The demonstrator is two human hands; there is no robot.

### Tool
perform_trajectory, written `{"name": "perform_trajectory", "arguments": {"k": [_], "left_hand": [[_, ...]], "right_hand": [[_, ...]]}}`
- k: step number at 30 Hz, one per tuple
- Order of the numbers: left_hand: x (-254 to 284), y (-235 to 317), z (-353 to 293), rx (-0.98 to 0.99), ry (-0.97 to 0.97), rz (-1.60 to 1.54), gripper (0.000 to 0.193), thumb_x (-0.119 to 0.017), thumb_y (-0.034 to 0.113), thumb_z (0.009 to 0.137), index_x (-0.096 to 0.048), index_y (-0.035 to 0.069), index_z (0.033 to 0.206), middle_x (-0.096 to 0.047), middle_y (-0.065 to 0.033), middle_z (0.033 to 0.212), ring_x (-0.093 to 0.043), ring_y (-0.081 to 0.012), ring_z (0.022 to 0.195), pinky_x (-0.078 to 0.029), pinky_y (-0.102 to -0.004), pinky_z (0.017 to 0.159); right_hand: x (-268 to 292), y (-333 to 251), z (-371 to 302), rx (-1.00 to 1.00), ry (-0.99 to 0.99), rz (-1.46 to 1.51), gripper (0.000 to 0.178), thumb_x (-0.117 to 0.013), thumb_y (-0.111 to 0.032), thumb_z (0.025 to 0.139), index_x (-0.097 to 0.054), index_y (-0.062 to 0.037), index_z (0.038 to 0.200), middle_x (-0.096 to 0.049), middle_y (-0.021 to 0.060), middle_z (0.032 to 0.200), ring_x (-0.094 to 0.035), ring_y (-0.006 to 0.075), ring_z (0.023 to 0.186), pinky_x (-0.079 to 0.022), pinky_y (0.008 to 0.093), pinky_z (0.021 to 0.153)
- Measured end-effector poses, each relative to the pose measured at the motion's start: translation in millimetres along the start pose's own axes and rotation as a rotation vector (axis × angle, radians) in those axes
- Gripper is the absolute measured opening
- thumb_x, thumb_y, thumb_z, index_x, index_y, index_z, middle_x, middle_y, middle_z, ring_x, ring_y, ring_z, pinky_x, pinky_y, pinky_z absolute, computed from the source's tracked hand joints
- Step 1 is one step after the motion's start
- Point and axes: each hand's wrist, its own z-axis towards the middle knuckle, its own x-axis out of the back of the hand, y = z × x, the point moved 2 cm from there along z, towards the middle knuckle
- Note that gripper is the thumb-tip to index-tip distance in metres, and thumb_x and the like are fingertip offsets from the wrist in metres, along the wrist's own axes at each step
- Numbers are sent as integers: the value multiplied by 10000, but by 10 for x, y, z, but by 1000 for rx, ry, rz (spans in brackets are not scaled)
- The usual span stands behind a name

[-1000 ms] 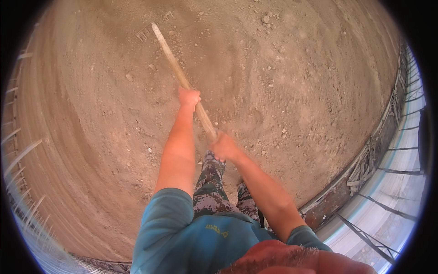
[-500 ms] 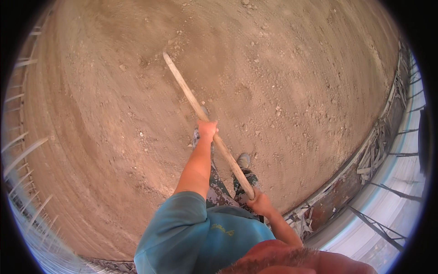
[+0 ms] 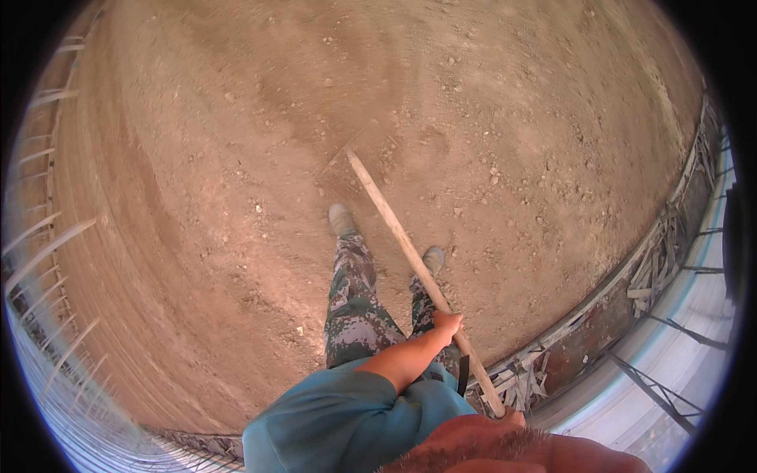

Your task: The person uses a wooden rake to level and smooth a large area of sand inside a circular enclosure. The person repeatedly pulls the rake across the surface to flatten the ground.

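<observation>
A long, pale wooden handle (image 3: 400, 234) slopes from the bare soil ahead of my feet down to my right side. At its far end is a wide, flat, dirt-coloured head (image 3: 347, 156), so faint against the ground that I cannot tell which tool it is. My left hand (image 3: 448, 325) reaches across my body, fingers wrapped around the lower part of the handle. Close to my right hip, my right hand (image 3: 512, 417) is closed at the handle's near end, partly hidden.
Brown, dusty soil (image 3: 260, 158) with small stones and clods surrounds me. My shoes (image 3: 341, 219) stand beside the handle. Along the right runs a low edge with broken wooden slats (image 3: 656, 256), and metal struts (image 3: 654, 390) lie beyond. Pale curved bars (image 3: 51, 252) line the left side.
Both hands have drawn the wooden handle back toward my right side. Its far end has come nearer, and my left hand has moved from ahead of my legs to my right hip.
</observation>
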Motion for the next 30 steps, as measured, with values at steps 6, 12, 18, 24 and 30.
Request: {"name": "perform_trajectory", "arguments": {"k": [6, 12, 18, 24, 30], "left_hand": [[1277, 1766, 911, -230, 47, 12, 226, -798, 101, 953, -651, -70, 955, -720, -164, 829, -687, -266, 632, -521, -447, 576], [3928, 4917, 1617, -604, 380, 117, 333, -753, 146, 944, -675, -102, 1152, -772, -203, 1033, -756, -305, 888, -587, -473, 763], [5416, 6951, 1139, -834, 517, -205, 246, -751, -24, 904, -638, -136, 1092, -691, -179, 814, -671, -260, 639, -519, -439, 535], [6737, 7458, 1438, -828, 455, 68, 530, -726, 27, 909, -511, -114, 1372, -705, -278, 1130, -738, -382, 967, -585, -469, 824], [6156, 6715, 1433, -682, 543, 132, 753, -699, 102, 941, -375, -53, 1602, -652, -349, 1449, -650, -451, 1373, -521, -486, 1159]], "right_hand": [[500, -2213, 431, 214, -23, 85, 474, -781, -355, 813, -774, -65, 1188, -792, 284, 1108, -756, 482, 1085, -614, 555, 972], [1485, -5826, 414, 605, -25, 318, 492, -779, -340, 849, -726, -27, 1225, -783, 304, 1097, -760, 487, 1062, -604, 548, 946], [2536, -9120, 13, 726, -202, 459, 440, -734, -285, 961, -696, 88, 1190, -789, 258, 907, -786, 351, 718, -642, 475, 741], [2665, -10815, -341, 850, -192, 355, 329, -717, -213, 976, -707, 115, 958, -722, 169, 696, -725, 267, 577, -590, 421, 546], [1921, -9696, -133, 876, 120, 292, 475, -726, -259, 978, -654, 123, 1250, -765, 362, 1031, -791, 484, 936, -627, 535, 816]]}}
